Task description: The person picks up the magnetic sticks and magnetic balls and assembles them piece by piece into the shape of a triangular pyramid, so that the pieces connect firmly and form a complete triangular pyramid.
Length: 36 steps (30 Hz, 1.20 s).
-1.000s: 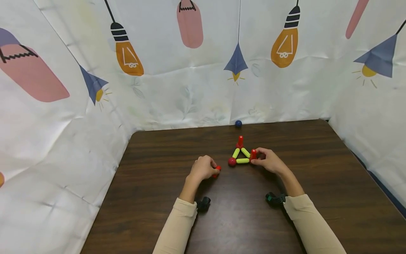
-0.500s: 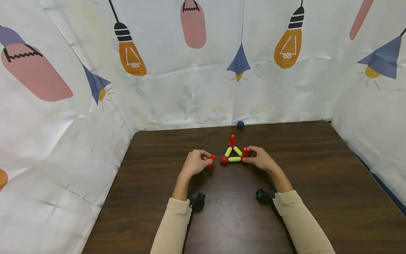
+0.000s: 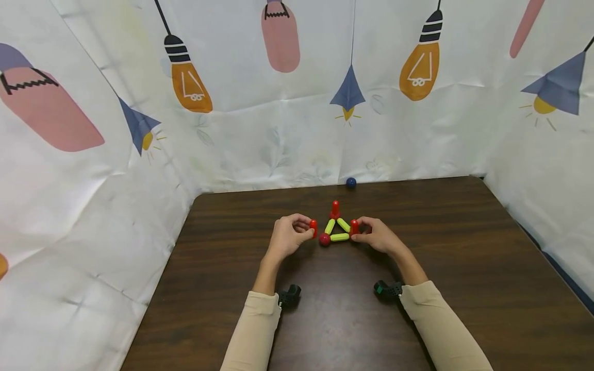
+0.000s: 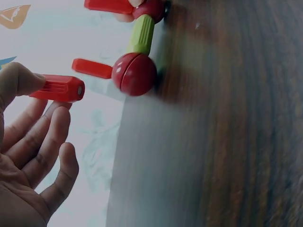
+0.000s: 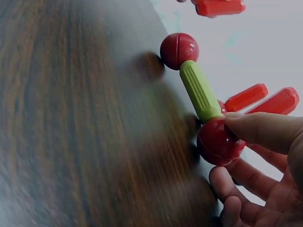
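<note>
My left hand (image 3: 289,238) pinches a red magnetic building rod (image 4: 59,88) between thumb and fingers. The rod stands upright just left of a bare dark red ball (image 3: 325,239), with a gap between them in the left wrist view. That ball is the front left corner of a flat triangle of yellow-green rods (image 3: 340,237) and red balls. My right hand (image 3: 378,236) grips the front right corner ball (image 5: 220,139), thumb on top of it in the right wrist view. A red rod (image 3: 355,226) rises from this ball, and another red rod (image 3: 335,207) stands on the back corner.
A dark wooden table (image 3: 334,319) lies under both hands. At its back edge sits a blue ball (image 3: 351,182). A printed white cloth (image 3: 278,139) hangs behind and along the sides. Black straps with cameras (image 3: 290,295) are on both wrists.
My left hand has moved forward and tilted its red rod from slanted to upright. The triangle has slid left with my right hand on it, bringing the bare ball near the held rod.
</note>
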Each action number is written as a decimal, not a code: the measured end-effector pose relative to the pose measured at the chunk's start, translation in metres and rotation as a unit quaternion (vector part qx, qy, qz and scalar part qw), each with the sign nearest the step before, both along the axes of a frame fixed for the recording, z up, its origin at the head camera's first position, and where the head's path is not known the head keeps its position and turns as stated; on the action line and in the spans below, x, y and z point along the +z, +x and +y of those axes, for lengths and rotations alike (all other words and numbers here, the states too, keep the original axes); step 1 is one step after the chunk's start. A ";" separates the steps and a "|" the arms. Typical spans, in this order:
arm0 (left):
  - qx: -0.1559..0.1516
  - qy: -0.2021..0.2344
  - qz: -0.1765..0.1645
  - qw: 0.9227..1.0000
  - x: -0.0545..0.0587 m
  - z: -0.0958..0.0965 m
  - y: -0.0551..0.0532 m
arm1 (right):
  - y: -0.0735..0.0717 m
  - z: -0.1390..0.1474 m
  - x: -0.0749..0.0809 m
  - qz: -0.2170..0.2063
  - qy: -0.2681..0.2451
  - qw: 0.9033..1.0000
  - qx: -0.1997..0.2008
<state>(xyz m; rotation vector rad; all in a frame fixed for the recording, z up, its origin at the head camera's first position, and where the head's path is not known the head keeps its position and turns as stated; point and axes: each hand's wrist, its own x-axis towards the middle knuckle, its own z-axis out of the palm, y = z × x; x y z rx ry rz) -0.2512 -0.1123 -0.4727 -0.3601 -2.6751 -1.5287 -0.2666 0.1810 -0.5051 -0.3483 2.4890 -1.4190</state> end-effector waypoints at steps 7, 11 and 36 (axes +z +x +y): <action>-0.024 -0.012 0.010 1.000 -0.004 0.006 0.001 | 0.001 -0.005 -0.001 -0.004 0.003 1.000 -0.002; -0.028 -0.014 0.006 0.999 -0.005 0.009 0.002 | 0.003 -0.006 -0.001 -0.008 0.001 1.000 -0.005; -0.031 -0.045 0.015 0.998 -0.010 0.019 0.003 | 0.003 -0.008 0.000 -0.002 0.004 1.000 -0.006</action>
